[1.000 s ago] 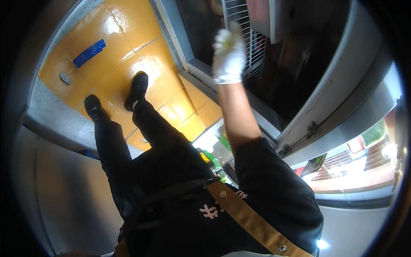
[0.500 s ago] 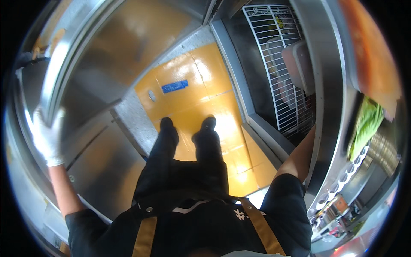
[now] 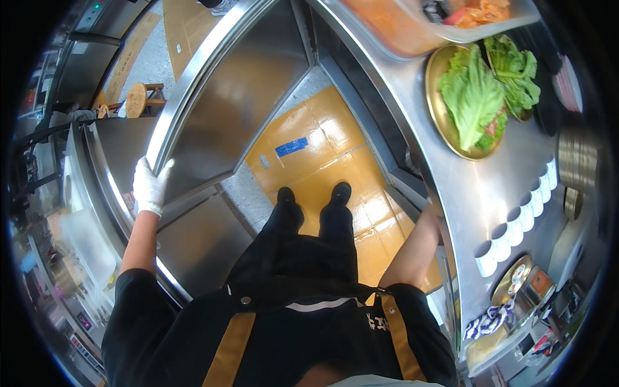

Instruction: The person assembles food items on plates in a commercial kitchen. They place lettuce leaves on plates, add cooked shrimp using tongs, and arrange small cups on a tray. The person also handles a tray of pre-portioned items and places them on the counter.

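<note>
Holding side: my left hand (image 3: 151, 187), in a white glove, has its thumb and fingers closed around the free corner of the steel door (image 3: 238, 97).
Steel door: swung out ahead of me on the left; its rim lies between my thumb and fingers, and the broad panel stretches away from that grip toward the cabinet (image 3: 371, 129).
Reaching side: my right forearm (image 3: 416, 251) is bare and goes in below the counter (image 3: 461, 200); the hand is hidden there, so I cannot tell whether its fingers are apart or together.
Cabinet: to the right of the door, dark inside, well apart from my left hand.
Counter, far end: a clear tub (image 3: 438, 42) of orange food, and near it a gold plate (image 3: 433, 97) bearing leafy greens (image 3: 471, 97).
Counter, nearer me: a slanting row of white cups (image 3: 519, 219), then a striped cloth (image 3: 490, 322).
Floor: my dark shoes (image 3: 287, 195) stand on amber flooring (image 3: 342, 171), with blue tape (image 3: 291, 147) just ahead of them.
Beyond the door: a round stool (image 3: 137, 100).
</note>
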`<state>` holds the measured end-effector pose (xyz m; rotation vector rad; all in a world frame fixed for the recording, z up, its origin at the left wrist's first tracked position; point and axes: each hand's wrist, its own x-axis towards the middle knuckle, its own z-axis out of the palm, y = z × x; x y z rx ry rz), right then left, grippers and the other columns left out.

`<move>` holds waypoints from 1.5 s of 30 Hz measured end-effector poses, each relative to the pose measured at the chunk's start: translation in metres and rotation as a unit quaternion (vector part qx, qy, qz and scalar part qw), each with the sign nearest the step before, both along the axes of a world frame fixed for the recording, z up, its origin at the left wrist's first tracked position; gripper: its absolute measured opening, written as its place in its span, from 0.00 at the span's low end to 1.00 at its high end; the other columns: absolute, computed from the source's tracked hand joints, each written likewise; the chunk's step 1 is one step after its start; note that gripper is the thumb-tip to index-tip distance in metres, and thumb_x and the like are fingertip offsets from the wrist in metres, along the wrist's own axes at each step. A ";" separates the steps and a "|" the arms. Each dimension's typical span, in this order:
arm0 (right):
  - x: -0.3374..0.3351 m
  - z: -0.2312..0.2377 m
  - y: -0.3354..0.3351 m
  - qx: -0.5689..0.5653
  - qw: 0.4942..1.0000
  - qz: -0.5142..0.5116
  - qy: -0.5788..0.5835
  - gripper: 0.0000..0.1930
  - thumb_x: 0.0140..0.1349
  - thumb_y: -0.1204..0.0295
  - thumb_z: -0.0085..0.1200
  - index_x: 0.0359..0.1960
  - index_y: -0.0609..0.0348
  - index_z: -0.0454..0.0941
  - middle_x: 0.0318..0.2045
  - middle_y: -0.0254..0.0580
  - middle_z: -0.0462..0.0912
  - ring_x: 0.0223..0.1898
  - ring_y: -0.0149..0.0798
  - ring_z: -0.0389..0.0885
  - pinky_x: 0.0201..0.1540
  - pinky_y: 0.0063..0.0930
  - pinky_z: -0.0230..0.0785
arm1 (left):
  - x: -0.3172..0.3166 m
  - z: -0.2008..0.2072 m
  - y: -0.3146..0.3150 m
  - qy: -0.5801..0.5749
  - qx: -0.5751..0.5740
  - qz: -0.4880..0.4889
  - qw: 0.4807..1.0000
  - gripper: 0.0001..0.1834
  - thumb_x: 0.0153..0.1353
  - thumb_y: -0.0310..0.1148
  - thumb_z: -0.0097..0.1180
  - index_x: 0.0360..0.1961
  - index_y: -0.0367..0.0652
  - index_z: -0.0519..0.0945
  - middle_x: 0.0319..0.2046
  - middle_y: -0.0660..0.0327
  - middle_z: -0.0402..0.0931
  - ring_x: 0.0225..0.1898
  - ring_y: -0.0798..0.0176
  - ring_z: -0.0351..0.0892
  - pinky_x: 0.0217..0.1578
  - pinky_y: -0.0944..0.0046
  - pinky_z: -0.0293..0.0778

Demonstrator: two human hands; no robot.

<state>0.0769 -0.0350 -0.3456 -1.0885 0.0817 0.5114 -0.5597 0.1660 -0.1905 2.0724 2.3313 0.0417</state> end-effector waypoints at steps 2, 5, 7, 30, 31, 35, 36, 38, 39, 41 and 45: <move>-0.010 -0.009 -0.018 0.003 1.000 0.019 0.019 0.24 0.64 0.70 0.51 0.62 0.64 0.70 0.59 0.47 0.76 0.59 0.45 0.75 0.65 0.41 0.64 | -0.005 -0.001 -0.002 -0.011 -0.015 -0.014 1.000 0.35 0.53 0.53 0.71 0.49 0.35 0.73 0.43 0.43 0.79 0.44 0.40 0.80 0.46 0.50 0.74; -0.024 -0.028 -0.039 0.014 0.996 0.066 0.055 0.24 0.63 0.71 0.52 0.62 0.64 0.71 0.58 0.46 0.77 0.59 0.44 0.75 0.64 0.40 0.66 | -0.017 -0.012 -0.005 -0.014 -0.029 -0.039 0.999 0.34 0.52 0.52 0.73 0.45 0.35 0.72 0.39 0.43 0.78 0.39 0.41 0.78 0.42 0.50 0.74; -0.036 -0.037 -0.047 0.018 0.990 0.116 0.075 0.24 0.62 0.72 0.53 0.61 0.64 0.72 0.58 0.46 0.77 0.58 0.44 0.76 0.64 0.39 0.67 | -0.026 -0.025 -0.005 -0.031 -0.039 -0.056 0.997 0.32 0.53 0.48 0.73 0.45 0.35 0.71 0.38 0.46 0.76 0.38 0.47 0.77 0.40 0.51 0.74; -0.225 0.133 -0.209 -0.064 0.855 0.475 0.197 0.37 0.47 0.83 0.51 0.66 0.64 0.64 0.59 0.47 0.75 0.60 0.45 0.76 0.62 0.39 0.72 | -0.084 -0.046 -0.097 -0.314 -0.172 -0.164 0.919 0.40 0.69 0.30 0.53 0.76 0.41 0.47 0.71 0.48 0.56 0.73 0.50 0.52 0.71 0.61 0.46; -0.226 0.135 -0.214 -0.024 0.858 0.476 0.192 0.36 0.49 0.82 0.53 0.66 0.64 0.64 0.59 0.47 0.75 0.59 0.45 0.76 0.61 0.39 0.73 | -0.079 -0.049 -0.098 -0.321 -0.167 -0.165 0.918 0.39 0.70 0.31 0.53 0.76 0.42 0.47 0.70 0.48 0.58 0.72 0.53 0.54 0.70 0.62 0.48; -0.230 0.163 -0.246 0.024 0.847 0.506 0.162 0.36 0.49 0.81 0.56 0.65 0.65 0.65 0.58 0.50 0.76 0.58 0.45 0.78 0.61 0.40 0.73 | -0.075 -0.041 -0.140 -0.421 -0.199 -0.159 0.870 0.36 0.73 0.38 0.50 0.77 0.47 0.50 0.65 0.60 0.67 0.63 0.64 0.66 0.63 0.66 0.60; -0.229 0.169 -0.251 -0.005 0.840 0.511 0.182 0.36 0.49 0.81 0.56 0.65 0.65 0.64 0.58 0.50 0.76 0.58 0.45 0.78 0.61 0.39 0.73 | -0.071 -0.039 -0.151 -0.458 -0.219 -0.139 0.850 0.36 0.73 0.38 0.51 0.77 0.48 0.51 0.64 0.62 0.67 0.60 0.66 0.67 0.61 0.67 0.61; -0.225 0.179 -0.260 0.000 0.824 0.521 0.222 0.36 0.49 0.81 0.55 0.65 0.67 0.64 0.58 0.51 0.76 0.57 0.45 0.78 0.61 0.39 0.73 | -0.059 -0.028 -0.173 -0.536 -0.265 -0.064 0.799 0.36 0.73 0.39 0.51 0.77 0.49 0.51 0.62 0.68 0.68 0.54 0.70 0.69 0.56 0.71 0.65; -0.223 0.183 -0.264 -0.008 0.823 0.523 0.222 0.36 0.49 0.81 0.55 0.65 0.68 0.64 0.58 0.51 0.77 0.57 0.45 0.79 0.61 0.39 0.73 | -0.050 -0.022 -0.189 -0.506 -0.254 -0.069 0.821 0.35 0.73 0.39 0.51 0.77 0.48 0.52 0.58 0.75 0.68 0.46 0.74 0.68 0.49 0.75 0.66; -0.219 0.188 -0.270 0.011 0.807 0.548 0.222 0.35 0.49 0.81 0.54 0.65 0.68 0.64 0.58 0.51 0.77 0.57 0.45 0.79 0.61 0.39 0.73 | -0.020 -0.012 -0.219 -0.676 -0.331 0.057 0.655 0.31 0.73 0.39 0.50 0.73 0.45 0.59 0.69 0.66 0.62 0.63 0.68 0.65 0.64 0.62 0.62; -0.213 0.197 -0.281 0.068 0.799 0.562 0.203 0.35 0.50 0.82 0.52 0.65 0.68 0.65 0.58 0.48 0.77 0.56 0.44 0.79 0.61 0.37 0.71 | 0.054 -0.001 -0.293 -0.691 -0.370 0.051 0.619 0.30 0.71 0.37 0.53 0.72 0.45 0.62 0.69 0.64 0.63 0.64 0.67 0.65 0.65 0.61 0.61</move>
